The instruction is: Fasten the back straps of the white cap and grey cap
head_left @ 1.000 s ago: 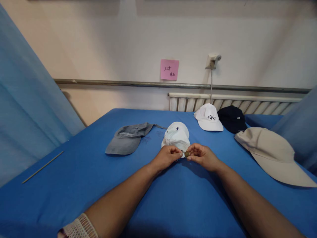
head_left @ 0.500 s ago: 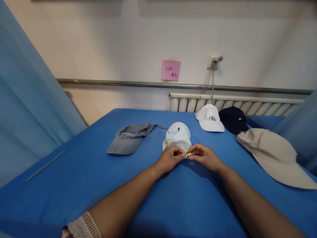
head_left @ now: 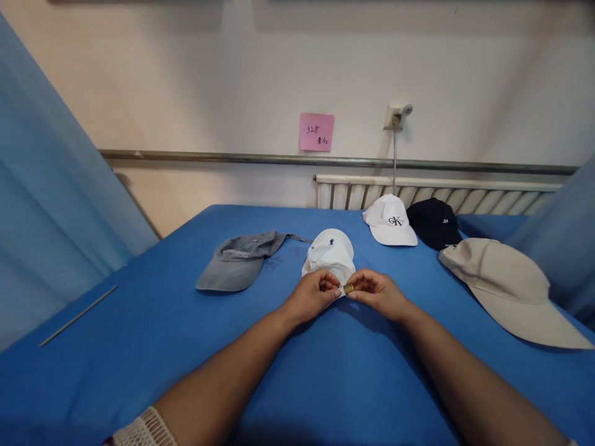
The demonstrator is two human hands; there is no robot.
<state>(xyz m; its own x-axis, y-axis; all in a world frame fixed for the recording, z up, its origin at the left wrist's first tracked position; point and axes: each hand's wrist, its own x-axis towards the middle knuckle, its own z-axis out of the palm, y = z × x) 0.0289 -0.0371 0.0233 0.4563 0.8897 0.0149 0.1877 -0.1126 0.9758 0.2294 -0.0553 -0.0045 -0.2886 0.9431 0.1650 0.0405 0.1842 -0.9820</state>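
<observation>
A pale white cap (head_left: 329, 254) lies in the middle of the blue-covered table (head_left: 139, 310), its back towards me. My left hand (head_left: 312, 295) pinches the cap's rear strap at its near edge. My right hand (head_left: 377, 293) pinches the small brass buckle (head_left: 348, 288) of that strap, fingers closed. The two hands almost meet at the buckle.
A grey cap (head_left: 239, 266) lies left of the white one. A white cap with a black logo (head_left: 390, 219), a dark navy cap (head_left: 434, 222) and a large beige cap (head_left: 504, 285) lie to the right. A thin stick (head_left: 77, 316) lies at the left. Blue curtains hang on both sides.
Both hands stay pinched at the cap's strap and buckle; only the fingers shift slightly. The view has drifted a little.
</observation>
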